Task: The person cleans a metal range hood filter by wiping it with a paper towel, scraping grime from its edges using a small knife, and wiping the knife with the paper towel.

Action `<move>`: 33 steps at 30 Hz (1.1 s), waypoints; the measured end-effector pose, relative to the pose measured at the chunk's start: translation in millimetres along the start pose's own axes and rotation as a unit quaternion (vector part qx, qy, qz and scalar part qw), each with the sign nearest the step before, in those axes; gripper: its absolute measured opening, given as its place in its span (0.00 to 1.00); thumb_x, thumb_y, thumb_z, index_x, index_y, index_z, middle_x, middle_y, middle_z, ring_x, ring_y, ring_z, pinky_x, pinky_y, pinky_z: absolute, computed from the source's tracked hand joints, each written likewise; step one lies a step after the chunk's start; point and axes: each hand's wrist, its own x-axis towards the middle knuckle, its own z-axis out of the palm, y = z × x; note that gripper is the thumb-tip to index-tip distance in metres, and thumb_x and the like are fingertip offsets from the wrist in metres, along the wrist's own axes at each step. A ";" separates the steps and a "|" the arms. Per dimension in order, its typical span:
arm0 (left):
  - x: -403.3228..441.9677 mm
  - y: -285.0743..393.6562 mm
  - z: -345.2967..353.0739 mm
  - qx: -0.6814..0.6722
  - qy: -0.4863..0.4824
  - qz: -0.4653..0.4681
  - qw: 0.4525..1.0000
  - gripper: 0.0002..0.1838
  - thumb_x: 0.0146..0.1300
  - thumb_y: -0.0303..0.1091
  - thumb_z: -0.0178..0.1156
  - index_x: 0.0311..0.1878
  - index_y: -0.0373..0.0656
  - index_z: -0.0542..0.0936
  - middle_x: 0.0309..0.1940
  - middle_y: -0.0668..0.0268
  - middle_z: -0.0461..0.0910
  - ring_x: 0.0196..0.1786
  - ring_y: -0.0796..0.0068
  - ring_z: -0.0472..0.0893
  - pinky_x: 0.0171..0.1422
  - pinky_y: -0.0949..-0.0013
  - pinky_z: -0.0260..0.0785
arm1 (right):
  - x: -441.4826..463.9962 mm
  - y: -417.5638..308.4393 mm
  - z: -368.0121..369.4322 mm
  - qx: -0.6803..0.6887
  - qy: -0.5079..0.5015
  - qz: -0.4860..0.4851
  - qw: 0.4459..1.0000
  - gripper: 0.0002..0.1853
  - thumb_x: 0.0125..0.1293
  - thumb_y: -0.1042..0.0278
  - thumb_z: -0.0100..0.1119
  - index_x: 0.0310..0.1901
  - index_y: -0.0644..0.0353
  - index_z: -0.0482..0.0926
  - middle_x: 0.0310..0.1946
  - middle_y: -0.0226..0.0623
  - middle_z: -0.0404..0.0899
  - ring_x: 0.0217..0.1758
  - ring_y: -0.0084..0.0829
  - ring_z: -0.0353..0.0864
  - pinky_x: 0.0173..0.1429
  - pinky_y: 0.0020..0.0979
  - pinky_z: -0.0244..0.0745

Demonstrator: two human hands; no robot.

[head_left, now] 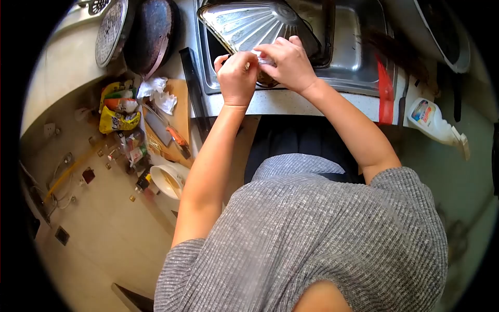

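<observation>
Both of my hands are close together over the near left edge of the metal sink [353,78]. My left hand [237,78] has its fingers curled around something whitish that my fingers mostly hide. My right hand [287,63] pinches a small crumpled whitish piece [265,60] between thumb and fingers. Just beyond them, a shiny ribbed metal piece [254,23] with a dark, stained rim lies tilted across the sink. A dark brownish item shows in part below my hands.
Left of the sink stand a dark pan [150,36] and a round perforated plate [110,34]. A knife [161,127], crumpled tissue [165,101] and packets [119,119] lie nearby. At right are a red strip [385,96] and a white spray bottle [435,122].
</observation>
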 end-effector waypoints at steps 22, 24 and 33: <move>-52.7 -17.5 -0.2 -0.135 0.036 -0.398 0.907 0.16 0.48 0.42 0.70 0.41 0.51 0.84 0.38 0.70 0.73 0.35 0.74 0.73 0.45 0.68 0.66 | 54.7 81.3 8.9 -0.265 -0.006 -0.040 0.963 0.03 0.53 0.69 0.61 0.29 0.51 0.84 0.30 0.24 0.79 0.39 0.30 0.77 0.44 0.33 0.68; -49.9 -19.8 0.9 -0.140 0.019 -0.413 0.900 0.15 0.49 0.42 0.70 0.41 0.51 0.85 0.38 0.70 0.73 0.35 0.74 0.73 0.45 0.69 0.67 | 53.7 77.4 10.2 -0.282 -0.006 -0.061 0.957 0.03 0.53 0.70 0.61 0.29 0.50 0.84 0.30 0.23 0.78 0.39 0.29 0.76 0.45 0.33 0.67; -40.4 -26.3 8.6 -0.157 0.006 -0.439 0.885 0.08 0.50 0.39 0.69 0.33 0.49 0.87 0.36 0.69 0.78 0.41 0.68 0.79 0.48 0.67 0.69 | 54.0 76.1 19.8 -0.302 -0.010 -0.037 0.953 0.05 0.55 0.70 0.59 0.28 0.49 0.84 0.31 0.23 0.79 0.41 0.30 0.75 0.48 0.35 0.65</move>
